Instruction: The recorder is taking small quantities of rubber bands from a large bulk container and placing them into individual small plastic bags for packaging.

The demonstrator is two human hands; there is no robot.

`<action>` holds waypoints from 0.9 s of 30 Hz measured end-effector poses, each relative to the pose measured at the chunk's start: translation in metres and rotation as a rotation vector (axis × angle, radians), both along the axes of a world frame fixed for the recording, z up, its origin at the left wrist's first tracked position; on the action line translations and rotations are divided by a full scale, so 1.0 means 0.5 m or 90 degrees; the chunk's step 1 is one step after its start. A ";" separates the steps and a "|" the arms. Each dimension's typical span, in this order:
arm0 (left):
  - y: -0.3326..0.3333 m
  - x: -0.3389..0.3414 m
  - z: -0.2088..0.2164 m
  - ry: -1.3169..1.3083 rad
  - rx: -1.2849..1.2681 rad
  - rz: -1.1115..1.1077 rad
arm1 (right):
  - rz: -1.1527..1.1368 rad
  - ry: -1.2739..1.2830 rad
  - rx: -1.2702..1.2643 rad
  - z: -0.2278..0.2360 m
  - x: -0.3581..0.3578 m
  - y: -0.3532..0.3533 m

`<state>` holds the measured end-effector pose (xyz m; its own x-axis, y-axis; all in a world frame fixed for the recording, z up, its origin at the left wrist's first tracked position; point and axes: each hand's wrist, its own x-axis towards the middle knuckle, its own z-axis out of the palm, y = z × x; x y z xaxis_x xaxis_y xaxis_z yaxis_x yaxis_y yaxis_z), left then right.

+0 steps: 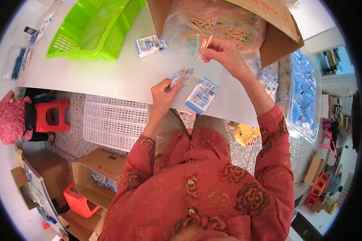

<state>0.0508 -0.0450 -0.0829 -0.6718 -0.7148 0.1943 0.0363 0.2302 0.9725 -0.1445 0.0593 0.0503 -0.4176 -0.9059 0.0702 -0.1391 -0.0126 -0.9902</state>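
Observation:
My left hand (pixel 164 94) is closed on a small blue-and-white striped packet (pixel 183 75), held upright by its lower part above the table's near edge. Between the thumb and fingers of my right hand (pixel 226 57) are a few thin coloured sticks (pixel 208 41), pinched just in front of a clear plastic bag. Many more pink, green and yellow sticks (pixel 233 31) lie loose in that bag, inside a tilted cardboard box (pixel 281 42). A larger flat packet (pixel 202 95) rests on the table between my forearms. Another packet (pixel 151 45) lies farther back, left of the bag.
A green plastic basket (pixel 120 38) stands on the white table (pixel 108 76) at the far left. To the right, a clear tub (pixel 305 92) holds many blue packets. Below are a white crate (pixel 114 120) and a red stool (pixel 52 115) beside another person (pixel 14 116).

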 end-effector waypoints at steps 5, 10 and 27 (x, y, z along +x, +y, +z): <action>0.001 0.000 0.008 -0.004 0.013 -0.024 | 0.057 -0.080 -0.042 0.007 0.039 0.011; 0.015 -0.002 0.025 0.038 0.014 -0.042 | 0.102 -0.071 -0.053 -0.008 0.042 0.019; 0.017 -0.120 0.073 0.061 0.105 -0.154 | -0.057 0.061 0.081 -0.011 -0.040 0.031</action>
